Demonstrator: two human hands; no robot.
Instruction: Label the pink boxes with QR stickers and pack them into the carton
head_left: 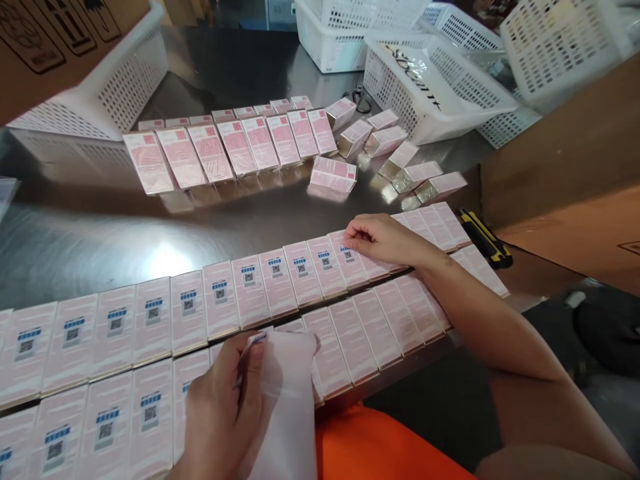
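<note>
Two long rows of pale pink boxes (263,287) lie side by side along the near part of the table. Many carry a blue-and-white QR-code sticker. My right hand (383,240) is over the back row, its fingers curled closed and the fingertips at the upper edge of a QR-code sticker (349,256) on one box. Boxes farther right in that row are partly behind my hand and forearm. Lower left, my left hand (227,400) pinches a white sheet of sticker backing paper (287,393), with a bit of blue print at its top edge. The sheet hangs over the front row.
Behind, upright pink boxes (240,150) stand in rows, with several lying loose (333,175) to their right. White perforated baskets (425,87) are at the back. A yellow-and-black cutter (485,239) lies at the right beside a cardboard box (565,167). Another carton (65,47) is upper left.
</note>
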